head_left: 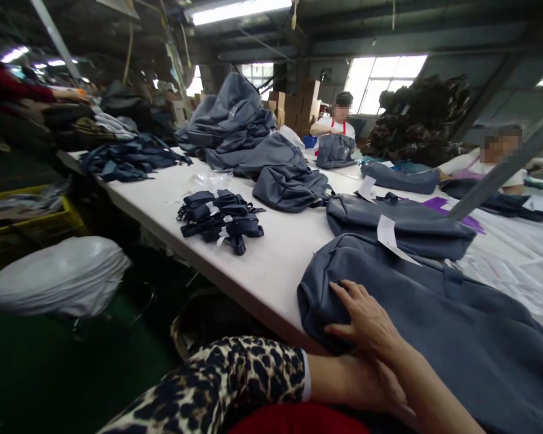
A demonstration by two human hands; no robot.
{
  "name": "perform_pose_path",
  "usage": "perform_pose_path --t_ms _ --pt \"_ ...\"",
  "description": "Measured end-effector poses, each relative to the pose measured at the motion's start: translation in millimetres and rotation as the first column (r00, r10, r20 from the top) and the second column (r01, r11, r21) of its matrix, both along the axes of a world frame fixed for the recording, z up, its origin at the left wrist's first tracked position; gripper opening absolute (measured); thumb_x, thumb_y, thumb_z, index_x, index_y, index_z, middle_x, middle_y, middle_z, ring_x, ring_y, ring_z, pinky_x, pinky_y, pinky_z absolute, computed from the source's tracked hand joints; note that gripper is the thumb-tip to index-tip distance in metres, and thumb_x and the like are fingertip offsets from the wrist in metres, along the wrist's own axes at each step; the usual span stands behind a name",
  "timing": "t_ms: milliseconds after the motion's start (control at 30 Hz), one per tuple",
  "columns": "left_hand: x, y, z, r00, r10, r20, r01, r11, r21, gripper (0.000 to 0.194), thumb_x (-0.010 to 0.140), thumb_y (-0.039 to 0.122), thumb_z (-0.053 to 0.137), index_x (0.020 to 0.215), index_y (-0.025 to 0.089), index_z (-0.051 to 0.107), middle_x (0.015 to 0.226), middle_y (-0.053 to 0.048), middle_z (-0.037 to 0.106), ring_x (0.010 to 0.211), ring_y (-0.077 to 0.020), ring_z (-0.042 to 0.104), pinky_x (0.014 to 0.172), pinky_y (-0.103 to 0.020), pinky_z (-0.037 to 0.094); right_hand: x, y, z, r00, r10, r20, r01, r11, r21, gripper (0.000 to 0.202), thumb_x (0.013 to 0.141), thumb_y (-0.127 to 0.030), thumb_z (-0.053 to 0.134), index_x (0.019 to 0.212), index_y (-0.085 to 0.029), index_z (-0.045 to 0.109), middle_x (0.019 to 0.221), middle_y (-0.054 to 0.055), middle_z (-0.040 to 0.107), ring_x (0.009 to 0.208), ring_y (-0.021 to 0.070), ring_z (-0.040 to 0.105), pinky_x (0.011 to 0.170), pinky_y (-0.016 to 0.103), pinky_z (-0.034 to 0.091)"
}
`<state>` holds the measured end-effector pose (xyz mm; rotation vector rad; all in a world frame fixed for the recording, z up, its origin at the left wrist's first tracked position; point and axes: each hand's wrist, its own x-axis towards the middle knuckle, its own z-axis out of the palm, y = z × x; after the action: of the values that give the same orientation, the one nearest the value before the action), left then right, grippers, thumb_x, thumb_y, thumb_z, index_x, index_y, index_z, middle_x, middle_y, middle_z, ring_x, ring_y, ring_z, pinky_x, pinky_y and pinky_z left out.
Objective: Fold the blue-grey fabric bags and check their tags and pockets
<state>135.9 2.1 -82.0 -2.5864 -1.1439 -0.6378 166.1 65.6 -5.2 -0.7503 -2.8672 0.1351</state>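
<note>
A large blue-grey bag [434, 325] lies at the table's near right edge, with a white tag [386, 231] on its upper side. On the bag's left end rests my right hand [364, 319], fingers spread and holding nothing. My left hand [377, 383], below a leopard-print sleeve, is at the bag's near edge, partly behind my right wrist; its fingers are hidden. A second blue-grey bag [398, 223] lies just beyond the first.
Bundled dark straps [221, 217], loose straps [131, 158] and a heap of grey bags [230, 120] sit on the white table [262, 271]. A covered stool [58, 274] and yellow crate [31, 226] stand left. Across the table, a person handles a grey bag [335, 150]; another is at right.
</note>
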Motion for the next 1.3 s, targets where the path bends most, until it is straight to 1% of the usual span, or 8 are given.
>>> perform_pose_path --t_ms 133,200,333,433,600,867,1100,1300 --pt "-42.1 -43.6 -3.2 0.972 -0.203 0.120 0.219 0.966 -0.135 0.038 0.098 0.030 0.045 0.127 0.010 0.059 0.131 -0.010 0.062 0.126 -0.0224 0.052 0.107 -0.032 0.041 -4.2 -11.2 -27.1 0.999 0.004 -0.031 0.003 0.975 0.221 0.070 0.083 -0.039 0.064 0.145 -0.017 0.041 0.145 0.017 0.046 0.123 0.0347 0.050 0.089 0.052 0.052" --pt "-72.2 -70.9 -2.3 0.920 -0.103 0.379 0.195 0.957 -0.213 0.032 0.098 0.031 0.046 0.121 0.014 0.060 0.120 -0.007 0.067 0.116 -0.0200 0.058 0.104 -0.030 0.043 2.8 -12.4 -33.0 0.997 0.058 -0.048 -0.042 0.957 0.287 0.065 0.082 -0.031 0.062 0.143 -0.012 0.044 0.143 0.019 0.049 0.121 0.0350 0.052 0.086 0.050 0.053" --pt "-134.0 -92.1 4.0 0.391 0.519 0.760 -0.208 0.854 -0.476 0.023 0.093 0.030 0.054 0.114 0.020 0.056 0.109 -0.007 0.065 0.098 -0.0186 0.062 0.087 -0.030 0.049 13.0 -9.3 -32.2 0.969 0.175 -0.177 -0.118 0.949 0.291 0.046 0.090 -0.020 0.049 0.135 -0.012 0.052 0.130 0.014 0.063 0.113 0.0274 0.060 0.088 0.041 0.055" --pt "-167.9 -72.7 6.8 0.137 0.662 0.736 -0.128 0.749 -0.650 0.033 0.090 0.038 0.059 0.117 0.019 0.055 0.107 -0.007 0.063 0.088 -0.0172 0.062 0.075 -0.028 0.049 18.1 -4.2 -28.3 0.924 0.186 -0.334 -0.110 0.966 0.234 0.039 0.096 -0.021 0.042 0.132 -0.016 0.054 0.124 0.009 0.066 0.113 0.0223 0.061 0.094 0.036 0.053" --pt "-177.5 -37.2 3.9 0.093 0.660 0.746 0.114 0.737 -0.666 0.033 0.082 0.043 0.068 0.098 0.014 0.066 0.088 -0.005 0.066 0.081 -0.0180 0.060 0.070 -0.026 0.045 23.5 -1.0 -35.7 0.876 0.237 -0.420 -0.163 0.965 0.204 0.042 0.097 -0.018 0.041 0.138 -0.019 0.050 0.127 0.006 0.063 0.116 0.0216 0.059 0.096 0.036 0.052" --pt "-167.0 -39.4 17.3 -0.141 0.635 0.759 0.337 0.752 -0.567 0.025 0.072 0.033 0.075 0.087 0.013 0.067 0.076 -0.001 0.065 0.075 -0.0155 0.058 0.073 -0.025 0.043 32.7 -0.8 -55.5 0.837 0.279 -0.471 -0.227 0.960 0.164 0.053 0.095 -0.015 0.042 0.147 -0.021 0.041 0.138 0.007 0.056 0.121 0.0239 0.054 0.096 0.039 0.052" --pt "-152.4 -45.3 17.8 -0.407 0.541 0.736 0.325 0.839 -0.437 0.020 0.074 0.026 0.072 0.091 0.017 0.066 0.085 -0.001 0.065 0.080 -0.0130 0.058 0.079 -0.023 0.044 31.8 1.7 -55.9 0.787 0.297 -0.540 -0.236 0.955 0.181 0.056 0.095 -0.015 0.042 0.150 -0.022 0.037 0.138 0.008 0.056 0.121 0.0248 0.055 0.095 0.040 0.053" --pt "-177.8 -34.0 37.8 -0.160 0.778 0.607 0.398 0.614 -0.682 0.040 0.077 0.055 0.064 0.092 0.017 0.063 0.081 -0.001 0.057 0.070 -0.0143 0.055 0.060 -0.025 0.045 29.3 3.6 -61.2 0.790 0.347 -0.506 -0.240 0.934 0.264 0.057 0.094 -0.018 0.045 0.151 -0.021 0.036 0.139 0.007 0.056 0.118 0.0244 0.058 0.094 0.037 0.053"
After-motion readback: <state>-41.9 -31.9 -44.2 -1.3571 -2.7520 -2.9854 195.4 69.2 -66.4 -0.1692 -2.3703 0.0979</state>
